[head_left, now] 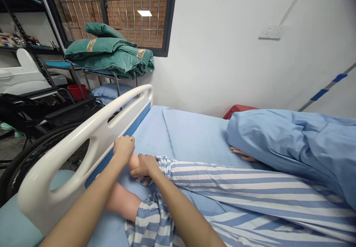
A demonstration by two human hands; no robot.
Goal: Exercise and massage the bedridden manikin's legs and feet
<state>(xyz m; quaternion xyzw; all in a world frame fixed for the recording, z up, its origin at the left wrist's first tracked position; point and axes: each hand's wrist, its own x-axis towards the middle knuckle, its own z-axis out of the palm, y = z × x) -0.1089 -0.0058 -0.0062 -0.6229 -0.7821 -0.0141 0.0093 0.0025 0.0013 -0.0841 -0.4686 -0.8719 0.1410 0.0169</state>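
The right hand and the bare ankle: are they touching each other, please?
Touching. The head view shows the right hand wrapped around the bare ankle, next to the striped trouser cuff, with no gap visible.

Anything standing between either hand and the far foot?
Nothing visible: the right hand grips right by the far foot, and the left hand is at its end. The footboard stands beside the left hand, not between.

Legs (222, 176) lying along the bed (194, 126), feet (134, 161) by the footboard (94, 124) at left, wheelchair (69, 113) beyond it, quilt (111, 56) before the window (133, 20) at back left, cover (289, 139) on the bed's right part.
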